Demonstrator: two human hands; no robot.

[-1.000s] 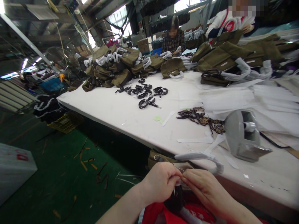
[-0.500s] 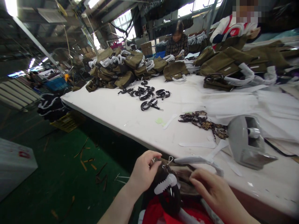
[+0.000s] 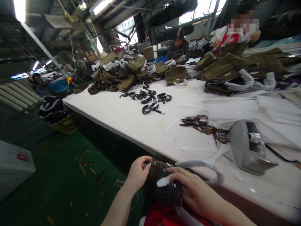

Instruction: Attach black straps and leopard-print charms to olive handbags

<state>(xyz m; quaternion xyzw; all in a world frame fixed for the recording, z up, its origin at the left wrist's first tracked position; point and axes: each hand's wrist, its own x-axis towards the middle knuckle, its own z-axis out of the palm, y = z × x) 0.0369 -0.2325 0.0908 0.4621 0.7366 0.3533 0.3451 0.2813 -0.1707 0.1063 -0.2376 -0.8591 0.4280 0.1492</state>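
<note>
My left hand (image 3: 138, 172) pinches a small metal clasp at the end of an olive bag (image 3: 158, 169) that hangs over the table's near edge. My right hand (image 3: 193, 192) curls around a coiled black strap (image 3: 168, 192) wrapped with a white paper strip (image 3: 163, 181), pressing it against the bag. The bag's handle, wrapped in white paper (image 3: 199, 164), arches just beyond my right hand. Red fabric (image 3: 164, 216) lies below both hands.
A long white table (image 3: 122, 116) carries a grey tape dispenser (image 3: 246, 147), leopard-print straps (image 3: 203, 124), coiled black straps (image 3: 150, 97) and piles of olive bags (image 3: 127, 73). Two people (image 3: 178, 47) work at the far side. Green floor with scraps lies to the left.
My right hand has moved in from the right and closed over the coiled black strap. My left hand stays pinched at the bag's clasp. The view has tilted slightly.
</note>
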